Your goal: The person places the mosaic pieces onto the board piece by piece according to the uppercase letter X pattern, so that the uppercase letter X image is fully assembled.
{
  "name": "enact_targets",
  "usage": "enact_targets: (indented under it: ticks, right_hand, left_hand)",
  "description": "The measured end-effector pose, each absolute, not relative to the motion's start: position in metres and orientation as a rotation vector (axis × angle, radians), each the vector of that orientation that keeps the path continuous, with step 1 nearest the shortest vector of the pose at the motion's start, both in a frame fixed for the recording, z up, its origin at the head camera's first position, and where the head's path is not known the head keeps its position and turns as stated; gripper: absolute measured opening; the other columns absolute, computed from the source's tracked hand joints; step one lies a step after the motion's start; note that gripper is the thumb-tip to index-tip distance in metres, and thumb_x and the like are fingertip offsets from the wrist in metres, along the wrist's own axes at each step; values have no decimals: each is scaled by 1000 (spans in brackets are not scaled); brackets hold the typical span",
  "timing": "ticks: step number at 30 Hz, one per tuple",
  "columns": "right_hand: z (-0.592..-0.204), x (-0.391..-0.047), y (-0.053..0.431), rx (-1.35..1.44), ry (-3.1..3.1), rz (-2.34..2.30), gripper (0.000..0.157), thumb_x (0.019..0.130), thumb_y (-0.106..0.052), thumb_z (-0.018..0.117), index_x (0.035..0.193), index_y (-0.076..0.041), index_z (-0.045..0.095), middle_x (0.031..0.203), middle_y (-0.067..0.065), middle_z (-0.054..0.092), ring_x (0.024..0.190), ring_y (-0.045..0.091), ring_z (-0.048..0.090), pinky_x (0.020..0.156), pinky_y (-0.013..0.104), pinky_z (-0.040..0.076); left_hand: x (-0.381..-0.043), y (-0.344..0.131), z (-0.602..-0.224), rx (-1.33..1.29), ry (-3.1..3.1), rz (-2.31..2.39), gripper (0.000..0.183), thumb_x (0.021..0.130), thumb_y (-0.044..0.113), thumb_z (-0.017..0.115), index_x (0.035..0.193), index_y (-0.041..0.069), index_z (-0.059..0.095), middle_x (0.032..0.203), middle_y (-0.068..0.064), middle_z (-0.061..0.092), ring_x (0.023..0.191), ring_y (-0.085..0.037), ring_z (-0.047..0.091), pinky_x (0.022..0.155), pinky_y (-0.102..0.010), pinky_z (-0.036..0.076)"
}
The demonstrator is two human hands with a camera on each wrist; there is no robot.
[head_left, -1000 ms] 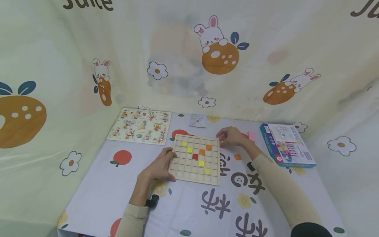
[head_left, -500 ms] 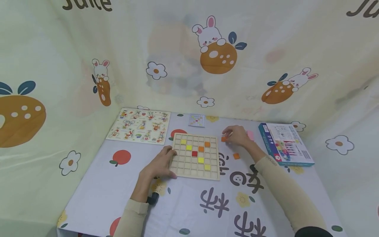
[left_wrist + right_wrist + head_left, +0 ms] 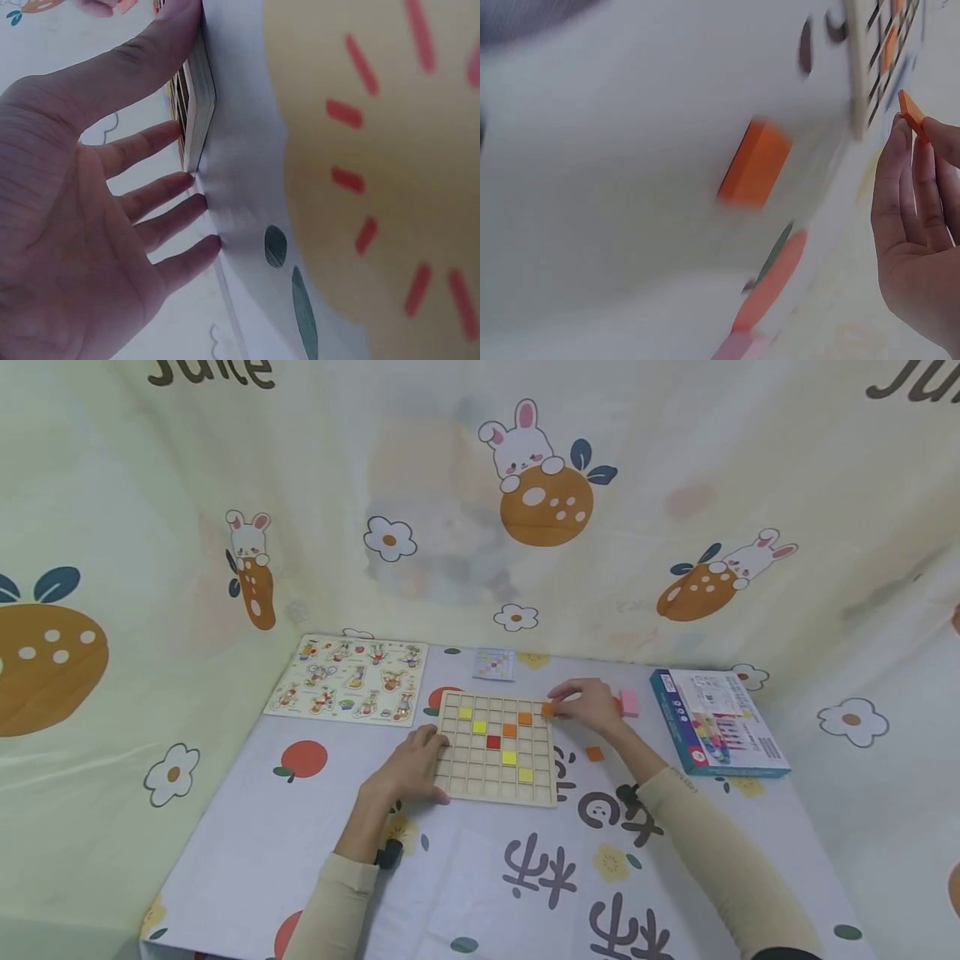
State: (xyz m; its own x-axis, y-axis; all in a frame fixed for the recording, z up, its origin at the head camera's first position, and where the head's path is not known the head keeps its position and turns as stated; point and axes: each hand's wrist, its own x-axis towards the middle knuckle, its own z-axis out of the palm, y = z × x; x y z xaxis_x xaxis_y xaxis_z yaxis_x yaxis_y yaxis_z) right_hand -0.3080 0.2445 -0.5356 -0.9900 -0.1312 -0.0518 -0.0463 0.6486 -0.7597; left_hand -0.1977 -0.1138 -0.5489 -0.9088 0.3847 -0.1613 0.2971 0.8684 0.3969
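A square wooden grid board (image 3: 470, 783) lies on the table, with several yellow and orange tiles and one red tile (image 3: 492, 742) in its cells. My left hand (image 3: 411, 767) rests along the board's left side. In the left wrist view its fairly straight fingers (image 3: 171, 227) and thumb touch the board edge (image 3: 199, 97). Between thumb and fingertips, my right hand (image 3: 592, 706) pinches an orange tile (image 3: 911, 116) at the board's far right corner. Another orange tile (image 3: 595, 753) lies on the cloth right of the board.
A small pattern card (image 3: 494, 665) lies behind the board. The picture puzzle board (image 3: 347, 681) is at the back left. To the right are a pink block (image 3: 628, 702) and a blue-edged box (image 3: 716, 722). A patterned curtain (image 3: 420, 610) hangs behind the table.
My right hand moved right, away from the board, with the orange tile visible at its fingertips, then came back left to the board's far right corner. The left hand stays at the board's side.
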Motion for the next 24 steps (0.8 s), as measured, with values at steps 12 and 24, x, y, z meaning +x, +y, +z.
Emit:
enact_targets:
  ticks: [12, 24]
  right_hand:
    - [-536, -279, 184, -278, 2624, -1399, 23, 87, -22, 86, 106, -11, 81, 94, 1, 76, 100, 24, 71, 92, 41, 56]
    - [-552, -266, 148, -311, 2630, -1408, 13, 84, -23, 89, 95, -23, 82, 90, -9, 76, 105, 20, 65, 102, 49, 48]
  left_hand:
    - [-202, -109, -545, 509, 2805, 542, 97, 70, 42, 98, 149, 12, 50, 167, -17, 30, 153, -38, 30, 121, -50, 38]
    - [-202, -102, -541, 457, 2815, 570, 96, 73, 38, 96, 152, 12, 50, 169, -15, 31, 152, -40, 30, 112, -59, 46]
